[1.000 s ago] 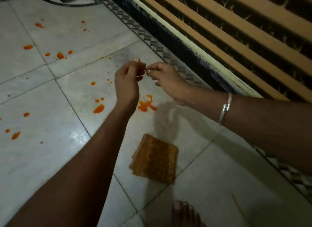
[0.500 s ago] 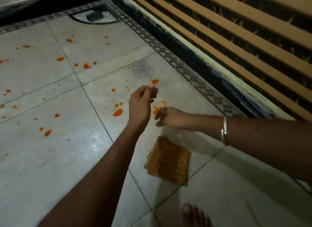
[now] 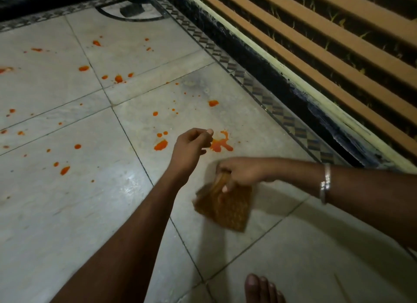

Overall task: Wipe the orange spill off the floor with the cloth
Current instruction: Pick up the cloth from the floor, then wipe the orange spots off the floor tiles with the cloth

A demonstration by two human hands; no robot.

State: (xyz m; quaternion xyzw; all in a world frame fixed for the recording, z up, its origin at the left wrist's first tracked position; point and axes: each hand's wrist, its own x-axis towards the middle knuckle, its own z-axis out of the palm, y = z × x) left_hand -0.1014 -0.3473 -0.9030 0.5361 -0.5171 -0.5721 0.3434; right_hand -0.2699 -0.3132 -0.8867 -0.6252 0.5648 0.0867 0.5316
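Note:
Orange spill is splashed in many drops over the pale floor tiles; the largest blot point(image 3: 221, 143) lies mid-frame, with another point(image 3: 160, 144) to its left. A folded brown patterned cloth point(image 3: 228, 207) hangs just above the floor, blurred, pinched at its top edge by my right hand point(image 3: 242, 173). My left hand point(image 3: 191, 146) hovers over the floor next to the largest blot, fingers curled together with the thumb against them, holding nothing that I can see.
A dark patterned tile border point(image 3: 266, 95) and a raised cream kerb point(image 3: 316, 93) run diagonally on the right, with brown slats point(image 3: 338, 43) beyond. My bare foot point(image 3: 261, 289) stands at the bottom. Smaller orange drops point(image 3: 118, 78) scatter to the far left.
My right hand dropped from beside the left hand down to the cloth and gripped its top edge, lifting it. The left hand stayed raised near the big blot.

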